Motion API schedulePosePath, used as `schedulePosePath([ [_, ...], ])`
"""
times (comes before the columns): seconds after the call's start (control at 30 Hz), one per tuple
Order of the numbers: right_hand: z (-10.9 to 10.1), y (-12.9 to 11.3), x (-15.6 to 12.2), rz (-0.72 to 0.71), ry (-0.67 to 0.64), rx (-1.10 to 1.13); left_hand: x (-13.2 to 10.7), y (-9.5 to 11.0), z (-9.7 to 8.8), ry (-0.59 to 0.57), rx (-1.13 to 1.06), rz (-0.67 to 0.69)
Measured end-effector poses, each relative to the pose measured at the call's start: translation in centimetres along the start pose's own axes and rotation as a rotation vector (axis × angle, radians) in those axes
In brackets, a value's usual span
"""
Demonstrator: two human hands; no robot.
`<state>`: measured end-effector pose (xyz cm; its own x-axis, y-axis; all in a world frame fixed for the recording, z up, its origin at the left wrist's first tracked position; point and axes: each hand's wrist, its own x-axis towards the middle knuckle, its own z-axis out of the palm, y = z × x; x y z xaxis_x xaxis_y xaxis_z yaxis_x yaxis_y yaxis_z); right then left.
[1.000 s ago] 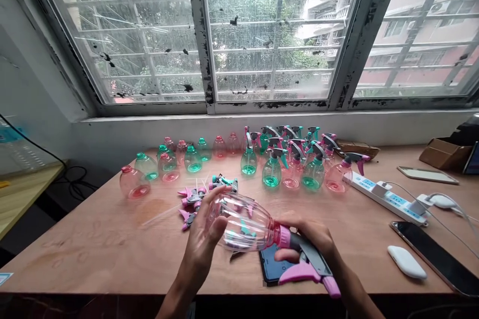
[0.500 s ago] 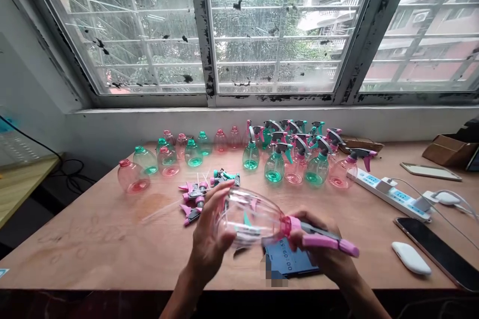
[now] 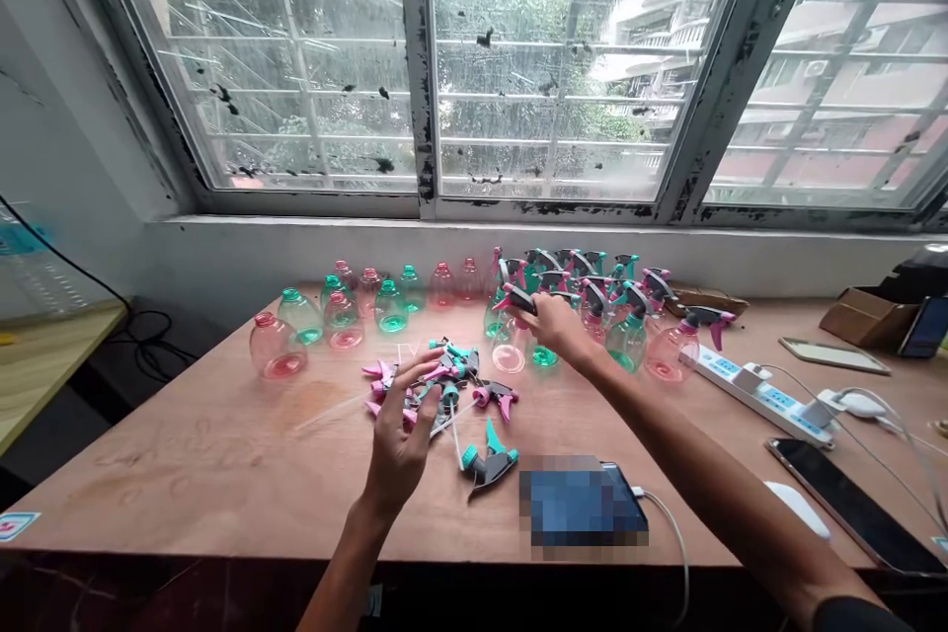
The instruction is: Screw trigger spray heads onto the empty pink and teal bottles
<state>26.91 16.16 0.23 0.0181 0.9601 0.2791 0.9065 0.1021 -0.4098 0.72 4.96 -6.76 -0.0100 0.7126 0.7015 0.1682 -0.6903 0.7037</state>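
Pink bottle [image 3: 508, 356] is standing far back, the right hand [image 3: 554, 322] gripping its spray top [image 3: 519, 300]. The left hand [image 3: 400, 449] is hanging near loose sprayers [image 3: 465, 365], fingers spread.

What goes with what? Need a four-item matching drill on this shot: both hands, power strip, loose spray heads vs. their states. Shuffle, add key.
1. Left hand
2. Right hand
3. Power strip
4. Loose spray heads

A. Has plugs in it
B. Gripping a spray bottle by its top
C. Lying in a heap
D. Open, thumb and fingers apart

Pairs: 1-D, 2-B, 3-A, 4-C
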Motion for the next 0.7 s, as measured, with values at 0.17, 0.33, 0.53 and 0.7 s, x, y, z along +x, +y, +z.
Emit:
schedulePosePath([
  [0.17, 2.9, -1.4, 2.6, 0.028, -0.104, -0.178, -0.2, -0.2, 0.1, -0.048, 0.002, 0.104],
  [0.33, 3.0, -1.6, 4.0, 0.012, -0.078, -0.256, -0.3, -0.5, 0.2, -0.055, 0.020, 0.144],
  [0.53, 3.3, -1.0, 4.5, -0.001, -0.056, -0.211, -0.2, -1.1, 0.5, -0.091, 0.075, 0.093],
  [0.7, 1.8, -0.7, 3.6, -0.024, -0.025, -0.036, -0.8, -2.0, 1.8, -0.074, 0.152, 0.063],
])
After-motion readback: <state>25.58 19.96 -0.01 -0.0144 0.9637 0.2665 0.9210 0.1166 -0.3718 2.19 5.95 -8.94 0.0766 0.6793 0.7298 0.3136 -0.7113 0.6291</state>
